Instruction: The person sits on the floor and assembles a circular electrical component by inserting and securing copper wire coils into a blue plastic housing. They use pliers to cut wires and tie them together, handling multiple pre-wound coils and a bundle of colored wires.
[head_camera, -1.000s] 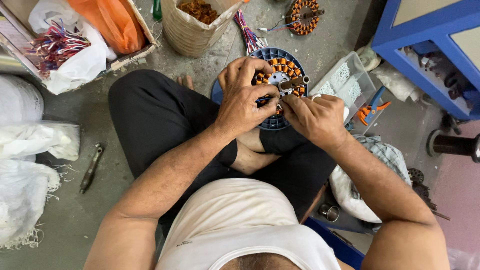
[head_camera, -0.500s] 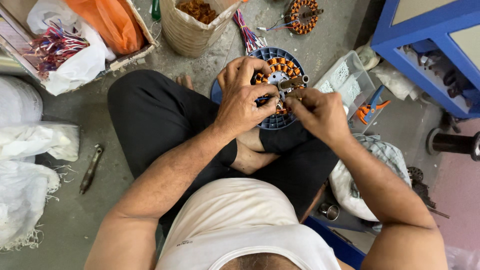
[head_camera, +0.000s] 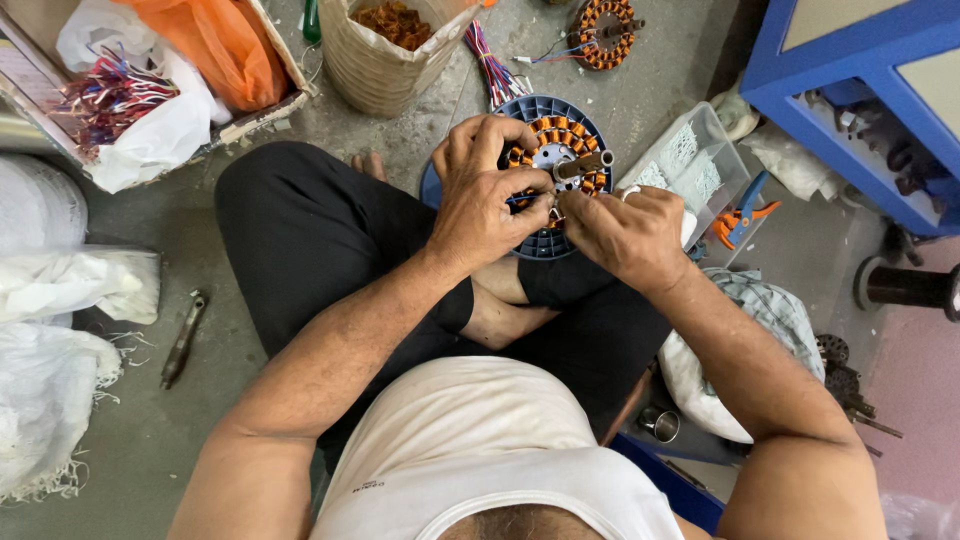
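Note:
A round blue motor stator (head_camera: 553, 133) with orange copper coils and a metal shaft rests on my crossed legs. My left hand (head_camera: 485, 190) lies over its near left side, fingers curled down onto the coils. My right hand (head_camera: 625, 233) is at its near right edge, fingertips pinched together against the left hand's fingertips; what they pinch is too small to tell, probably a thin wire. A ring shows on a right finger.
A woven bag of copper scraps (head_camera: 388, 45) and a bundle of coloured wires (head_camera: 492, 68) lie beyond the stator. A second wound stator (head_camera: 603, 30) sits far back. A clear plastic box (head_camera: 690, 160), orange-blue pliers (head_camera: 740, 215) and a blue cabinet (head_camera: 860, 90) stand right. White sacks (head_camera: 50, 300) left.
Both hands have shifted slightly over the stator; my right hand's fingertips have drawn in closer to the left hand's. The stator stays in place.

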